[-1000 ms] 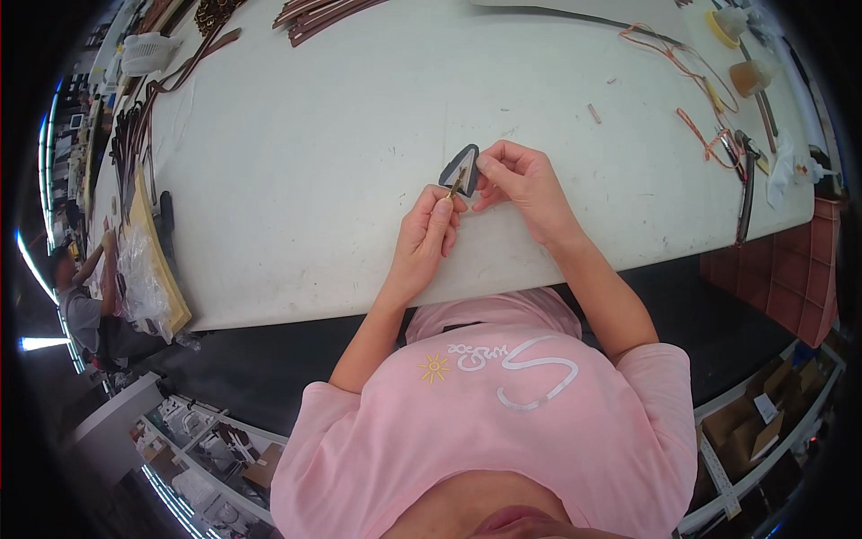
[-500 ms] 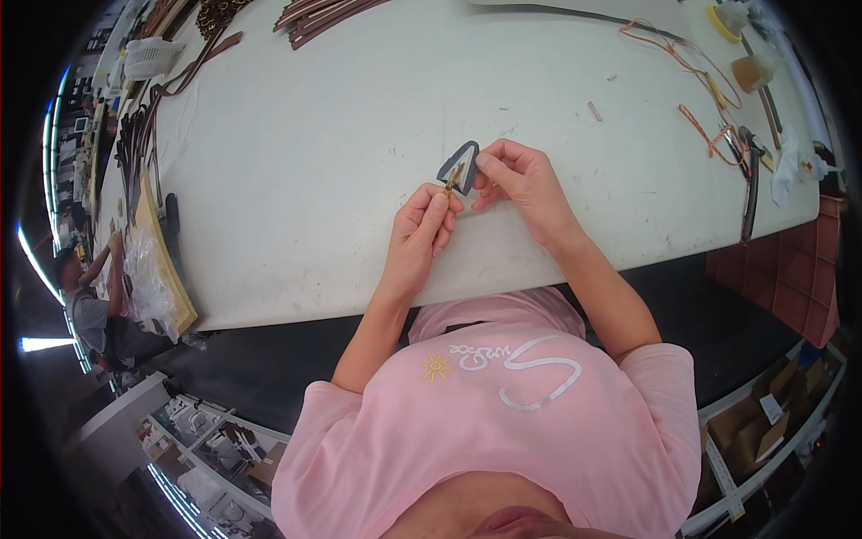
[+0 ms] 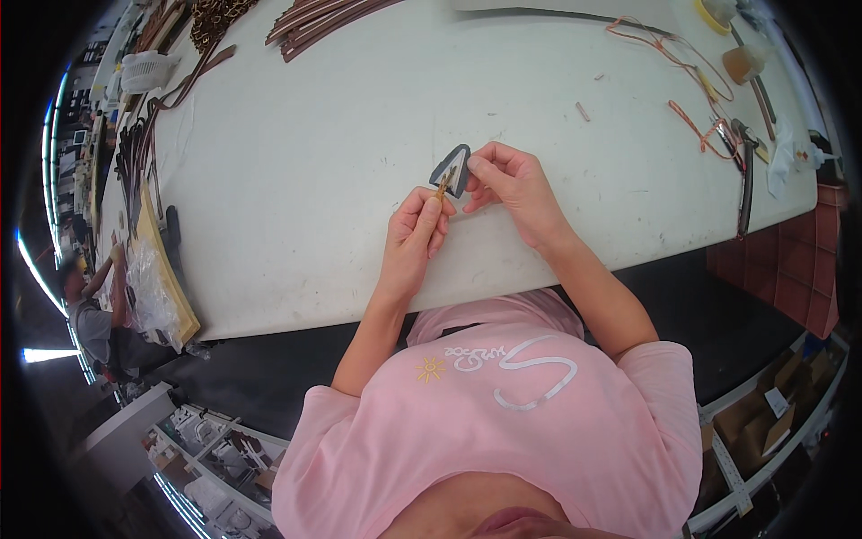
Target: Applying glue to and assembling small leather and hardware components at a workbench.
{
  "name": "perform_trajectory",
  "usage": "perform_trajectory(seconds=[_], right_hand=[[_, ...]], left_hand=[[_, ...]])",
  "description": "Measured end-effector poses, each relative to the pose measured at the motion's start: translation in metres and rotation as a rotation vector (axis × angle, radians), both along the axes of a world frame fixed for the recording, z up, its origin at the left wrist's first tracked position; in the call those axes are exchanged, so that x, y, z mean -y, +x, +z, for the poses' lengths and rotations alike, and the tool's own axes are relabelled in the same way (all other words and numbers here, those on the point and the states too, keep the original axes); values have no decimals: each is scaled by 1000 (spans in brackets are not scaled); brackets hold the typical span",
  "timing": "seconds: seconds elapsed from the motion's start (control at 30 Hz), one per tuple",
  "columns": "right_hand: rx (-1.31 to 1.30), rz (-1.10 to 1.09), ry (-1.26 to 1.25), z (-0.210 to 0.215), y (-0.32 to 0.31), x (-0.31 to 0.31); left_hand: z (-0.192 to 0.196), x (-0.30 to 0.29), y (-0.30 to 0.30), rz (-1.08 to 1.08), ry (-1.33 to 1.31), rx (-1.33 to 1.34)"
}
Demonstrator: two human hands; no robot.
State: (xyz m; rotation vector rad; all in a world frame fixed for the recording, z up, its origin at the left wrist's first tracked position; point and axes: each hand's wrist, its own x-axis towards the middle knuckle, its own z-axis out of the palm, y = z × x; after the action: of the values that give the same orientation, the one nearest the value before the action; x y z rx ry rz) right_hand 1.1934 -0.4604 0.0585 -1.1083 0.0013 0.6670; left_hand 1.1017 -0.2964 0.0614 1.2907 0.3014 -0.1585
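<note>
Both of my hands are together over the near part of the white table [image 3: 296,216]. My left hand [image 3: 415,232] is closed, its thumb and fingers pinching a slim gold-coloured metal piece [image 3: 444,189] that points up and away from me. Just beyond those fingertips is a small triangular dark grey piece [image 3: 462,150] with a pale middle, which the metal piece overlaps. My right hand [image 3: 514,184] pinches the right edge of this grey piece between thumb and index finger. The other right fingers are curled. How the metal and grey pieces join is too small to tell.
Brown straps [image 3: 328,25] lie at the far edge, with a white basket [image 3: 148,70] and dark straps [image 3: 135,144] at left. Orange cord [image 3: 687,115] and a hammer [image 3: 744,180] lie at right. A person [image 3: 90,305] works beyond the left end. A red crate [image 3: 786,269] stands below right.
The whole view has shifted slightly. My hands keep nearly the same pose, and the grey piece is turned a little, with both hands still on the pieces.
</note>
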Motion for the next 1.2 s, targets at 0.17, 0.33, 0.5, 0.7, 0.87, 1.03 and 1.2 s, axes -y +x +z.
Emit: perform_trajectory(seconds=[0.17,0.33,0.5,0.7,0.87,1.03,1.2], right_hand=[[-3,-20,36,-2,2,4],[-6,-59,-10,10,2,20],[78,-217,-63,17,14,60],[553,-844,-588,18,95,232],[837,-932,-1372,1,225,369],[358,-1025,-764,-31,306,390],[360,-1186,-700,-59,327,442]], left_hand=[[1,6,5,11,-32,-5],[-1,13,14,-1,-54,3],[0,16,23,53,21,-14],[-10,-4,25,76,61,101],[-5,0,21,96,180,86],[9,1,21,108,203,14],[11,-12,15,158,31,35]])
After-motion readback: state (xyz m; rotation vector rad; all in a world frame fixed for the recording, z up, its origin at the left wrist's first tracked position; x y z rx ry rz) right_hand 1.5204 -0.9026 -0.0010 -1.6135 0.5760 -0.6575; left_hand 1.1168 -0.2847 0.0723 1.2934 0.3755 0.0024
